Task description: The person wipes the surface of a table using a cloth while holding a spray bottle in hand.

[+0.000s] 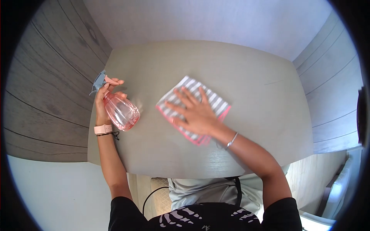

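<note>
A clear pink spray bottle (122, 111) with a blue-grey and pink trigger head tilts at the left side of the table. My left hand (103, 98) is wrapped around its neck, fingers near the trigger. Toward the middle of the tabletop lies a folded grey-and-white striped cloth (216, 99) with a pink edge. Pressed flat on that cloth is my right hand (194, 113), its fingers spread.
The grey-beige table (262, 115) has a curved front edge close to my body. Wood-grained panels (54, 84) rise at the left and right, and a pale wall (208, 23) stands behind. A dark cable (148, 194) hangs below the edge.
</note>
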`<move>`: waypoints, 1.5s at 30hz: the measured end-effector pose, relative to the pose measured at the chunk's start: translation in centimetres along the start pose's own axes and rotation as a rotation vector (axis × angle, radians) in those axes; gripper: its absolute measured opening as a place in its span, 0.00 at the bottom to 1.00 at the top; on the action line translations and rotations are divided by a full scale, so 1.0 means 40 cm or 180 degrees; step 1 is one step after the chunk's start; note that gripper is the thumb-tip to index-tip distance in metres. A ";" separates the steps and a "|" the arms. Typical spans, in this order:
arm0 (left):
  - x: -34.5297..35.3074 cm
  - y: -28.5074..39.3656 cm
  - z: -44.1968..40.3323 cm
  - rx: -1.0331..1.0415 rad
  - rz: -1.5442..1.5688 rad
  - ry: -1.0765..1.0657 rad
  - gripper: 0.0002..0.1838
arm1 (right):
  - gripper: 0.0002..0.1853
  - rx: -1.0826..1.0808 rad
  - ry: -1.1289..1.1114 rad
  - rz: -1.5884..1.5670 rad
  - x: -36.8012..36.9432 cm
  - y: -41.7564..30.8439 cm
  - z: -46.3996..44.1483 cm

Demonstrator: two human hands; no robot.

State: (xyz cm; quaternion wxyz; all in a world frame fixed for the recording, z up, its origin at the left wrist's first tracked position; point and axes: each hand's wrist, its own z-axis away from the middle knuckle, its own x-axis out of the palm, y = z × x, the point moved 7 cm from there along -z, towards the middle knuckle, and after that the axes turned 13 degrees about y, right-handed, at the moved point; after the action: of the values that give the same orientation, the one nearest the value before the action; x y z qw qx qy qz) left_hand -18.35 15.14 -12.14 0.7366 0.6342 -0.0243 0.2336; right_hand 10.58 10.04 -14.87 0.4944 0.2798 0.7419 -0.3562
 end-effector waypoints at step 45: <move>0.224 -0.149 0.329 -0.0638 0.0612 -0.0364 0.24 | 0.25 -0.0537 0.0222 -0.0184 -0.021 0.019 -0.226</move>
State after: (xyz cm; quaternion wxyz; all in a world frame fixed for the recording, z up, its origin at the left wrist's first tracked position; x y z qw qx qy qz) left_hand -4.71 4.97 -12.13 0.7679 0.5646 -0.1499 0.2630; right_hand 6.63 17.71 -11.95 0.4796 0.2279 0.7938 -0.2965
